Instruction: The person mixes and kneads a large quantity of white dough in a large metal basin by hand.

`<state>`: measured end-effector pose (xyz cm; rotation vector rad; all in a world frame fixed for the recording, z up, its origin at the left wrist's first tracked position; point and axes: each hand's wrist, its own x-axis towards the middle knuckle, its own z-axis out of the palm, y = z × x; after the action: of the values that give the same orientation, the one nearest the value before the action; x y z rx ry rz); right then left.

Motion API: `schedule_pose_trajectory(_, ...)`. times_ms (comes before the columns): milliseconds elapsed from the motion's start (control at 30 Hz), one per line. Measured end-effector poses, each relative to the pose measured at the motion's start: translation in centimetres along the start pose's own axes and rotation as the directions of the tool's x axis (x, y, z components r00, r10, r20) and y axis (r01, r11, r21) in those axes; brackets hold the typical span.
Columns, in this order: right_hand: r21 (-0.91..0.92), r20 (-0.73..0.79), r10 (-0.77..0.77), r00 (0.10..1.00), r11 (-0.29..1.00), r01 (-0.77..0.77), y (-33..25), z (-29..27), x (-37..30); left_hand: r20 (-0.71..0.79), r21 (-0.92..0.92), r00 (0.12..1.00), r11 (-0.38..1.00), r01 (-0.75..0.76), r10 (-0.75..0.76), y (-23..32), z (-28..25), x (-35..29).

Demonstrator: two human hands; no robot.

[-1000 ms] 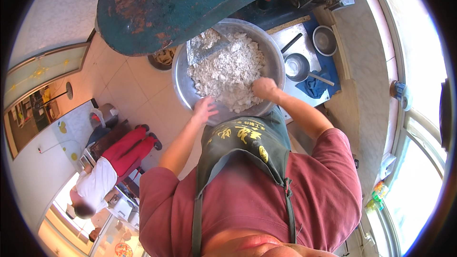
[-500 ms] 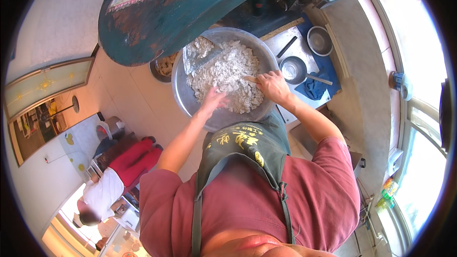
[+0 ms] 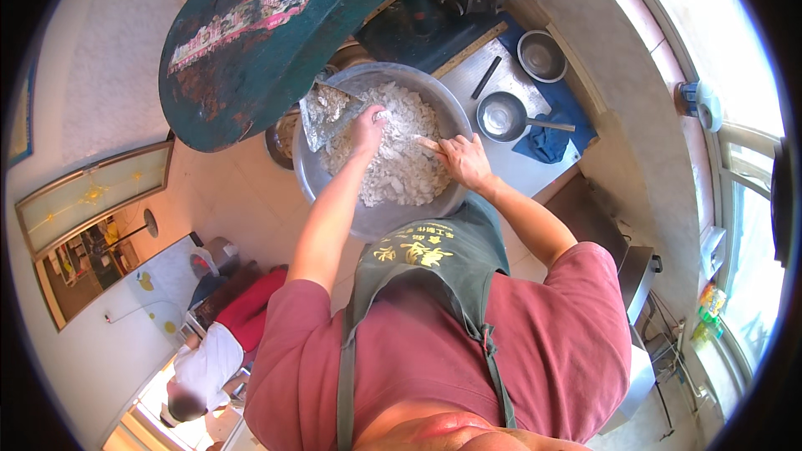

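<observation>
Right fingers (image 3: 455, 151) pinch tan tool (image 3: 429, 144), shape unclear | left fingers (image 3: 368, 119) over white crumbs (image 3: 405, 171), grip unreadable | bowl (image 3: 368, 221) partly hidden

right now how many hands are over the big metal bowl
2: the left hand over the crumbly white mix near the middle of the metal bowl, and the right hand toward the bowl's right side, holding a pale wooden piece.

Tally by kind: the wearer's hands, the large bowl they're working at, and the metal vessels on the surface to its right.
Hands: 2 (left hand, right hand)
Large bowl: 1
Handled pan: 1
Small round bowl: 1
Total: 5
</observation>
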<state>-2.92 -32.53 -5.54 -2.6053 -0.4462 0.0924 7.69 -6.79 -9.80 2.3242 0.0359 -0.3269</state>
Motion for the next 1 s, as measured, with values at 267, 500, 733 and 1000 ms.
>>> schedule_pose_trajectory(267, 0.034, -0.066, 0.031, 0.997, 0.999, -0.029, 0.1, 0.9, -0.3, 0.004, -0.155, 0.978, 0.966, 0.207, -0.209, -3.5, -0.9, -4.8)
schedule_pose_trajectory(500, 0.041, -0.105, 0.028, 0.994, 0.999, -0.024, -0.3, 1.7, -0.9, -0.089, -0.262, 0.916, 0.896, 0.357, -0.391, -6.0, -1.1, -7.0)
schedule_pose_trajectory(733, 0.038, -0.034, 0.027, 0.999, 0.999, -0.026, -1.7, 2.5, -2.7, 0.191, -0.664, 0.861, 0.584, 0.468, -0.472, -4.0, -4.5, -9.9)
schedule_pose_trajectory(1000, 0.011, -0.051, 0.054, 0.997, 0.998, -0.054, -2.7, 2.6, -2.8, 0.379, -0.836, 0.895, 0.328, 0.440, -0.236, -6.1, -7.8, -12.2)
